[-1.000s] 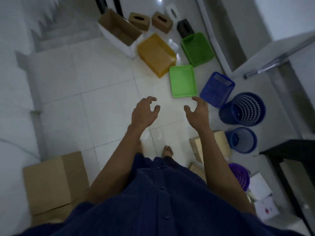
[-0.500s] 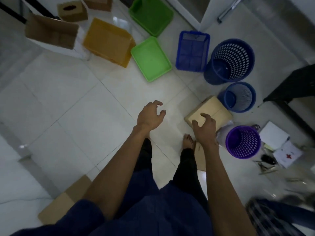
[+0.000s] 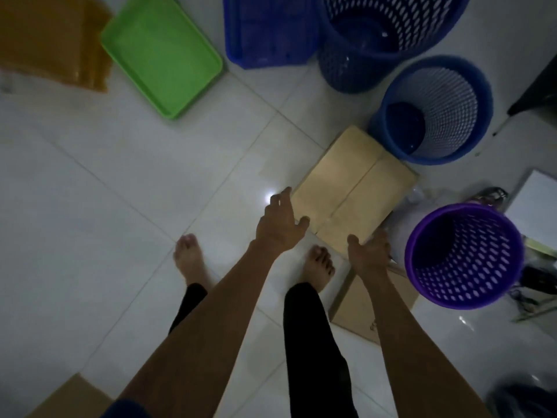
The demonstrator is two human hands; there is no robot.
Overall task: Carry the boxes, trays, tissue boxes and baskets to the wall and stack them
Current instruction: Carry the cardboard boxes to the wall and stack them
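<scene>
A closed cardboard box (image 3: 352, 190) lies on the white tiled floor just ahead of my feet. My left hand (image 3: 280, 224) is open at the box's near left corner, fingers spread over its edge. My right hand (image 3: 369, 251) is open at the box's near right corner; I cannot tell whether it touches. Another flat cardboard box (image 3: 361, 306) lies under my right forearm. A purple basket (image 3: 461, 254), a small blue basket (image 3: 434, 110) and a large blue basket (image 3: 388, 40) stand to the right. A green tray (image 3: 162, 52), a blue tray (image 3: 268, 31) and an orange tray (image 3: 51, 40) lie farther ahead.
Papers and small clutter (image 3: 536, 206) lie on the floor at the far right beside a dark table leg (image 3: 536, 86). A cardboard box corner (image 3: 72, 399) shows at the bottom left. My bare feet (image 3: 190, 257) stand on the tiles (image 3: 90, 206).
The view has tilted down and come closer to the floor. Both hands have dropped toward the cardboard box and now flank its near corners.
</scene>
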